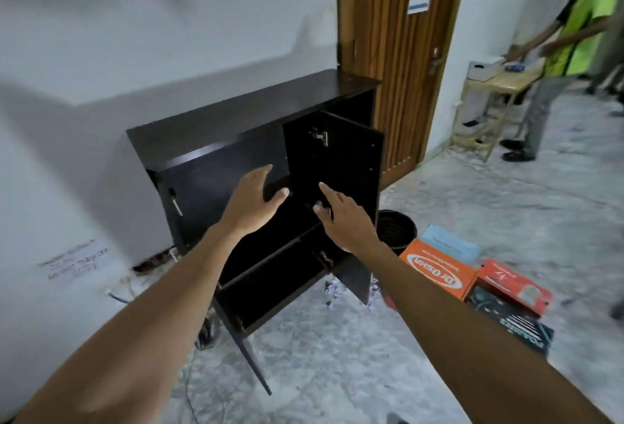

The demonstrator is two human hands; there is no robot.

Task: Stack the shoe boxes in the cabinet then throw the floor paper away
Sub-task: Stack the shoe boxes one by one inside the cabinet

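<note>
Status: no step complete. The cabinet (236,126) is open and its shelves (270,263) look empty. The boxes (435,271) sit unstacked on the floor (337,356) to its right. Probable paper (332,288) lies at the cabinet base. The left hand (253,204) and right hand (341,221) are spread, holding nothing.

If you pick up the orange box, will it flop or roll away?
Probably neither. The orange box looks like flat-sided cardboard, so it should stay stiff and not roll. It is likely light, though what is inside is hidden.
</note>
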